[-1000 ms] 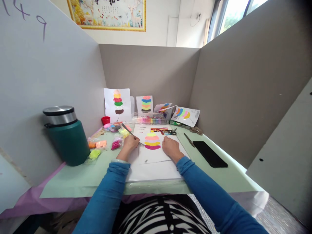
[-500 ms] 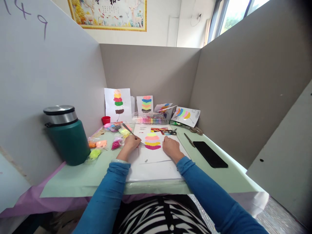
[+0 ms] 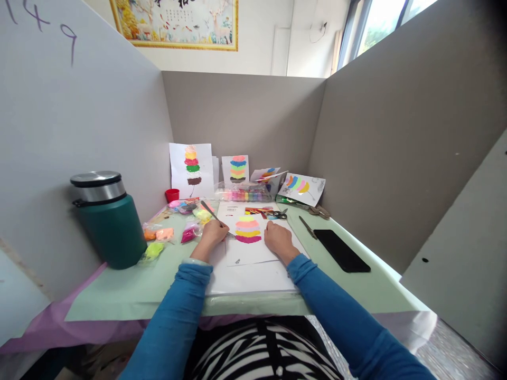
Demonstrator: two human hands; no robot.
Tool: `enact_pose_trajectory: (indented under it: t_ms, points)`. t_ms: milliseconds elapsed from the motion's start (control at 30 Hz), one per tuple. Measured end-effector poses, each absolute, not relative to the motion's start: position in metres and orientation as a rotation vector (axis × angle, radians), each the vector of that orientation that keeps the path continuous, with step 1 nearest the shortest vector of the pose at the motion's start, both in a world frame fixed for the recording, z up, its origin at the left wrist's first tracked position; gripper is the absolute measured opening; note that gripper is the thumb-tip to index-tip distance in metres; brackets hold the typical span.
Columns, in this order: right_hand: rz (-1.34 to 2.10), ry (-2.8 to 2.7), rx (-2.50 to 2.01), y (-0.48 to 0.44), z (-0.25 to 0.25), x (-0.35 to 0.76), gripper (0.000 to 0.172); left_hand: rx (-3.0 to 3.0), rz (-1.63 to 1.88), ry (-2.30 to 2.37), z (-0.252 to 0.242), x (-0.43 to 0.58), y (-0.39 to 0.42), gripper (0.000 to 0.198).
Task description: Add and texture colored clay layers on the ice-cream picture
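Soft clay bands (image 3: 247, 230), green-yellow, pink, yellow, magenta, stacked as scalloped stripes on white paper sheet (image 3: 249, 254), middle of table, toward front edge. My left hand (image 3: 214, 234) clenched round thin metal tool (image 3: 216, 216), tip at bands' left side. My right hand (image 3: 278, 238) lies flat, fingers loose, pinning sheet just right of bands. Best done, I judge, with light strokes, low tool angle, sheet held firm. Crinkly clay bags (image 3: 158, 235) toward left edge; smooth green flask (image 3: 109, 221) beside them; glossy black phone (image 3: 341, 250) toward right edge.
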State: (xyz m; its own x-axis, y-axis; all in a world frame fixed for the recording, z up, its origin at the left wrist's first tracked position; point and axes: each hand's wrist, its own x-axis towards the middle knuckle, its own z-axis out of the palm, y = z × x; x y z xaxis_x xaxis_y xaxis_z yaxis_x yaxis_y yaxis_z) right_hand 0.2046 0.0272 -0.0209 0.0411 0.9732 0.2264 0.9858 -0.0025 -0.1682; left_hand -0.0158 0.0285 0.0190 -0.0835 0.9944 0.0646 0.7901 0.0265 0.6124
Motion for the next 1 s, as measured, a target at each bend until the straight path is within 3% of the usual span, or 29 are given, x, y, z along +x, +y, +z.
enact_pose_trajectory:
  t_ms: [1000]
  points:
    - [-0.074,-2.003,-2.057,0.0282,-0.0225,0.2059,0.029,1.846,0.776,1.908,0.0174,-0.0136,0.0299,0.024]
